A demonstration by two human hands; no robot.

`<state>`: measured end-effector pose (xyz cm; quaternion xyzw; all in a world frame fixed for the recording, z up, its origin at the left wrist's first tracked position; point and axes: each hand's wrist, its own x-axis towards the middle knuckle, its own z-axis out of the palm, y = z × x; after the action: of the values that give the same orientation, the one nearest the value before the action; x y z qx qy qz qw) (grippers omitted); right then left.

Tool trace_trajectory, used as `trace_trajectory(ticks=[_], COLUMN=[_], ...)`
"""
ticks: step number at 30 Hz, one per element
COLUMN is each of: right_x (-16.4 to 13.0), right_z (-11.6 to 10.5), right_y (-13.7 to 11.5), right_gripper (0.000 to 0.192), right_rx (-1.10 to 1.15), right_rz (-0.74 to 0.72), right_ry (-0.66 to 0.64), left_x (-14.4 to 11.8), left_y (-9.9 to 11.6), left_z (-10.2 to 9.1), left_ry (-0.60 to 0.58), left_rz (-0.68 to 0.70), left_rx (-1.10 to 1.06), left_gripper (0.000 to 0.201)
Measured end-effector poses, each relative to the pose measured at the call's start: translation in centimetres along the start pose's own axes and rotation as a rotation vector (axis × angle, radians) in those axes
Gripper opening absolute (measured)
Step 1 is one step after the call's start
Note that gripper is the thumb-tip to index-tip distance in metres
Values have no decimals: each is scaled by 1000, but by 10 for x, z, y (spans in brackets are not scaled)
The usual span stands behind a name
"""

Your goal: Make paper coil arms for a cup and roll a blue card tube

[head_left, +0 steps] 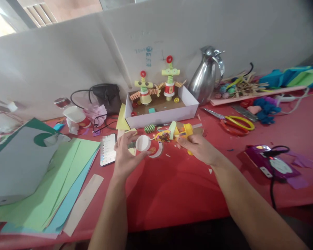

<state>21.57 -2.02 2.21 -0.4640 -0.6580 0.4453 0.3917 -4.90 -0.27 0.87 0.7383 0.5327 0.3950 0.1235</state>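
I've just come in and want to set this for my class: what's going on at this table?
A person is working with both hands over a red table. The left hand holds a red-and-white cup, and the right hand grips a yellow glue gun, its tip close to the cup's white round end; whether they touch is hard to tell. Behind, two figures with springy arms stand in a white box.

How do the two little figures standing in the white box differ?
The right figure looks taller than the left figure. The left one has dark eyes; the right one has pale eyes. The right one's body is mostly red, while the left one's is mostly pale. Both have a red disc on top and pleated arms, and both stand in the white box.
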Motion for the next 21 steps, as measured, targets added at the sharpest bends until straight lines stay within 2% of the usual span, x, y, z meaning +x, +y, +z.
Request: trace_trajectory(ticks=[16,21], right_x=[0,1], right_z=[0,-4], right_y=[1,2], right_gripper=[53,57], right_rx=[17,30], right_rz=[7,-17], right_ry=[-2,71], left_x=[0,1], left_y=[0,-1], left_z=[1,1], left_ry=[9,12], left_rz=[-31,-37], left_rx=[-112,-105], left_gripper=[73,71])
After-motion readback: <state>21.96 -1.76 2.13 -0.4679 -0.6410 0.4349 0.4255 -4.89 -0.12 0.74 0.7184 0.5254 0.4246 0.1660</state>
